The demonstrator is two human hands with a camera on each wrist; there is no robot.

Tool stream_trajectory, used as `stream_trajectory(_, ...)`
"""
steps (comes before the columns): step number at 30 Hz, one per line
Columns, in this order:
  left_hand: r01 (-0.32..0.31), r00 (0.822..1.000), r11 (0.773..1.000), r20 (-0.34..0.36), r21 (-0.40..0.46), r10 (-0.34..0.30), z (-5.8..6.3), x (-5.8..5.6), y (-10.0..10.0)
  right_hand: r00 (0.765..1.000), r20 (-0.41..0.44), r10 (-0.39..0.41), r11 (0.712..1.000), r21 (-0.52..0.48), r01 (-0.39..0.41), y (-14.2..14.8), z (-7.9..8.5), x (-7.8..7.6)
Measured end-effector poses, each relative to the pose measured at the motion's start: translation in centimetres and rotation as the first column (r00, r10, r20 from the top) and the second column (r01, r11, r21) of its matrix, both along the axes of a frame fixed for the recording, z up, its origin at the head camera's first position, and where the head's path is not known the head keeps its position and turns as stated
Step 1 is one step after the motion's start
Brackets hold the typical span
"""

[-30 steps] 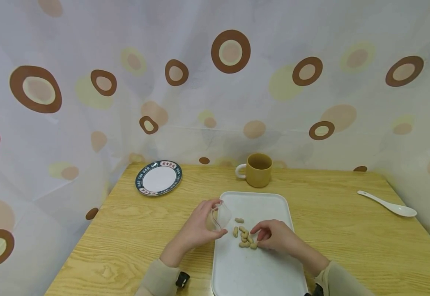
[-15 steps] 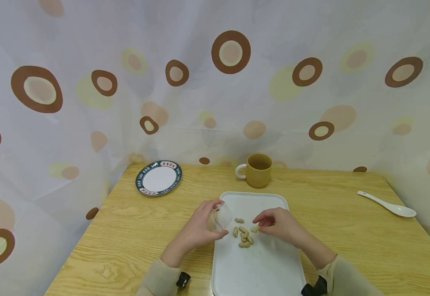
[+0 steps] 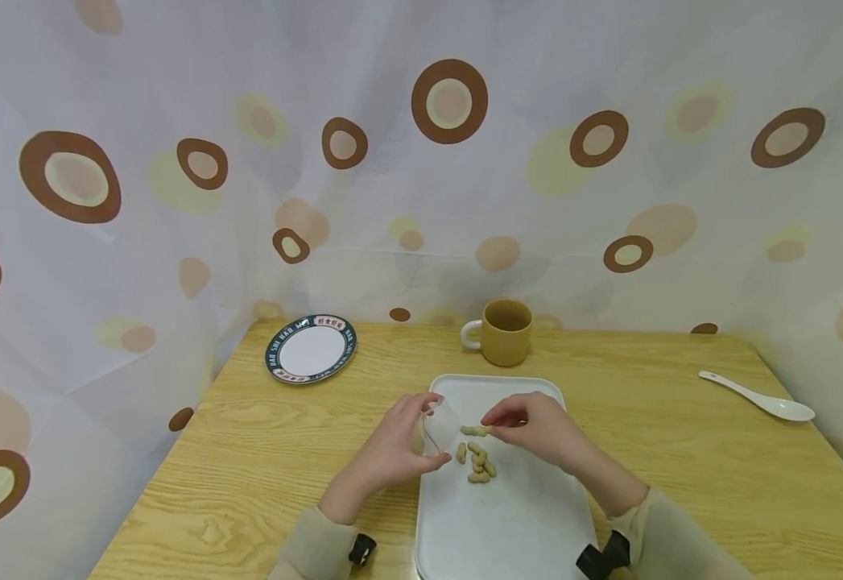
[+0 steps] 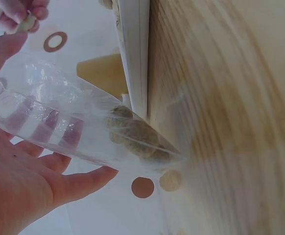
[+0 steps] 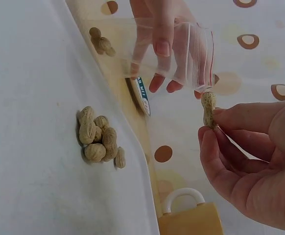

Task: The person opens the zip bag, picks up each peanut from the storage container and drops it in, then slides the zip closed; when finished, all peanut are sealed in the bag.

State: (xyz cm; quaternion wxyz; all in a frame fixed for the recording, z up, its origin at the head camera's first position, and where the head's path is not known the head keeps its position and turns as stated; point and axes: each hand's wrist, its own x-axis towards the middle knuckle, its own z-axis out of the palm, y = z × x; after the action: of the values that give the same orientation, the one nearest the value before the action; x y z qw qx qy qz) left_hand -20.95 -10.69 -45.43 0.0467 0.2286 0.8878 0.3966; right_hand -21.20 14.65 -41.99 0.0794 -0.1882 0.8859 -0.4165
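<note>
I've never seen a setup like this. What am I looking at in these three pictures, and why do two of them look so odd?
There is no machine here: a person works with bare hands and wears three cameras. The wide picture comes from the head, looking down at a wooden table. The two odd close-ups come from cameras on each wrist.

The left hand holds a clear plastic bag with a few peanuts already inside. The right hand pinches one peanut close to the bag's mouth. More peanuts lie in a little heap on a white tray. Also on the table are a mustard mug, a small plate and a white spoon.
</note>
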Motion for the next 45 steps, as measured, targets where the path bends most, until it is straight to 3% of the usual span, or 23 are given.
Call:
stream_trajectory(16, 0.008, 1.000, 1.000, -0.015, 0.001, -0.008, -0.2, 0.0, 0.1, 0.998, -0.059, -0.007, 1.000, -0.019, 0.005, -3.1, 1.8, 0.0)
stream_trajectory(24, 0.018, 0.999, 1.000, -0.038, -0.011, -0.018, -0.2, 0.1, 0.2, 0.998, -0.040, 0.038, 0.998, -0.040, -0.039, -3.9, 1.8, -0.1)
stream_trajectory(45, 0.011, 0.999, 1.000, -0.032, -0.005, -0.011, 0.2, 0.0, 0.0, 0.999, 0.016, -0.030, 0.999, -0.017, 0.030, -2.4, 0.9, -0.5)
